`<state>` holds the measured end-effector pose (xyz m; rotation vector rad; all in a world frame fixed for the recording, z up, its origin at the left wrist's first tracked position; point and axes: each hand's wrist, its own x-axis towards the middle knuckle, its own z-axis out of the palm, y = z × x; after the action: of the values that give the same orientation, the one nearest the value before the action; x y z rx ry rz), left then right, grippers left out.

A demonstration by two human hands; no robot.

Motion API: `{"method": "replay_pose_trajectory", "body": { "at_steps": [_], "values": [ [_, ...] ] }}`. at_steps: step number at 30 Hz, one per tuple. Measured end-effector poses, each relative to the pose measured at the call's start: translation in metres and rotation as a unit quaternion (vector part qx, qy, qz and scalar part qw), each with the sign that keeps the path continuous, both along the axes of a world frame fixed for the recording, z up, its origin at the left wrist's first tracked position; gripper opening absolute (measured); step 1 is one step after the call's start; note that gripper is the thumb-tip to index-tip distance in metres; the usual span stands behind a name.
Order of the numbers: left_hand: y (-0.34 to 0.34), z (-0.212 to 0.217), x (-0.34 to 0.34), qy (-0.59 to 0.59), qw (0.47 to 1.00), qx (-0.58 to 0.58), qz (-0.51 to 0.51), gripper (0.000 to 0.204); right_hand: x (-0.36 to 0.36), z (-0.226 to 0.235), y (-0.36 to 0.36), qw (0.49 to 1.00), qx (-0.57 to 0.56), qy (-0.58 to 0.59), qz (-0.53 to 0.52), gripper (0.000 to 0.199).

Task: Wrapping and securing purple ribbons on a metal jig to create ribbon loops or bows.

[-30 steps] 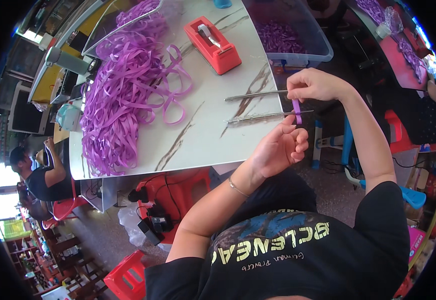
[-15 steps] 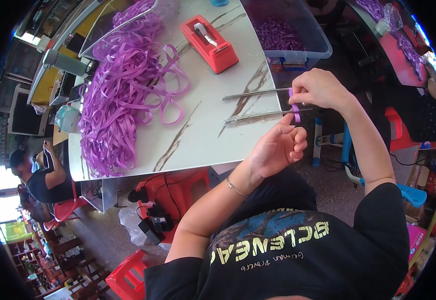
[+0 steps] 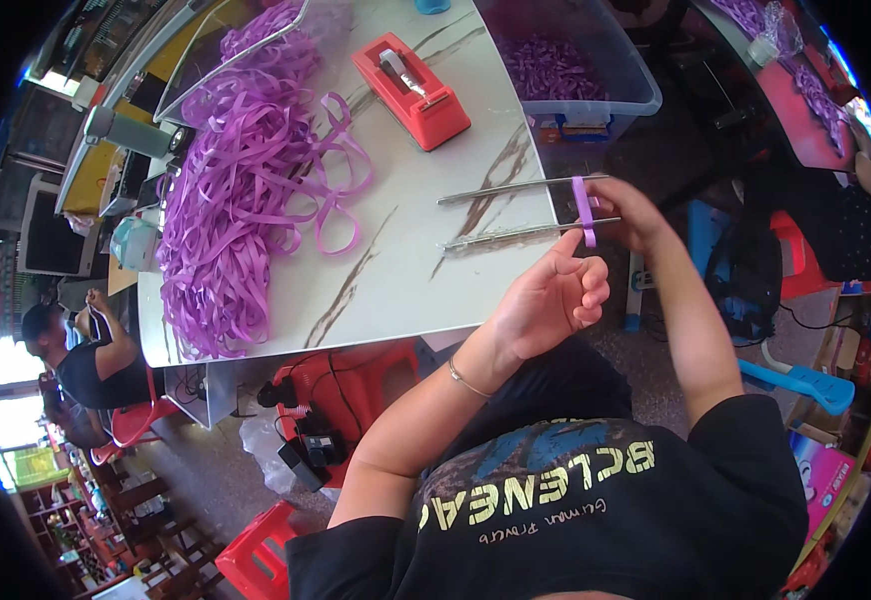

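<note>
Can see left hand [image 3: 554, 300] half open, gripping nothing, beside the ribbon [image 3: 583, 204]. Cannot tell grip of right hand [image 3: 624, 208], partly hidden. With ribbon strung across two rods [image 3: 506, 190], just off edge of desk [image 3: 376, 300], looks light, soft, slippery; best pinched by flat faces between rods.

Purple ribbon loop [image 3: 583, 205], brown-veined white tabletop [image 3: 406, 285], seemingly silver rods [image 3: 506, 190]
</note>
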<state>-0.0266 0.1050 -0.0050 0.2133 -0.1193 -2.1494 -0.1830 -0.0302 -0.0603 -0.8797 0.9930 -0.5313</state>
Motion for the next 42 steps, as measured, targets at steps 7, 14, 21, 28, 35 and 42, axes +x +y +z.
{"method": "replay_pose_trajectory", "body": {
  "at_steps": [7,14,21,28,35,42],
  "values": [
    [-0.001,0.0,0.001,-0.013,0.999,-0.031,-0.008,0.044,0.02,-0.042,0.02,0.849,0.131,-0.484,0.167,0.037],
    [-0.001,0.002,0.0,-0.017,1.0,-0.015,-0.001,0.042,0.028,-0.057,0.013,0.817,0.153,-0.521,0.196,0.033],
    [0.0,0.002,0.001,-0.005,1.0,-0.006,0.002,0.032,0.029,-0.048,0.016,0.875,0.078,-0.449,0.163,0.027],
    [-0.001,0.002,0.0,0.0,1.0,0.003,0.002,0.023,0.01,0.004,0.017,0.975,0.069,-0.194,0.08,0.026],
    [-0.001,0.003,0.0,-0.008,1.0,0.003,-0.002,0.024,-0.014,0.038,0.002,0.976,0.094,-0.153,0.125,0.028],
    [0.0,0.003,0.0,-0.009,1.0,0.008,0.002,0.025,0.0,0.036,0.014,0.992,-0.05,0.054,0.099,0.029]
  ]
}}
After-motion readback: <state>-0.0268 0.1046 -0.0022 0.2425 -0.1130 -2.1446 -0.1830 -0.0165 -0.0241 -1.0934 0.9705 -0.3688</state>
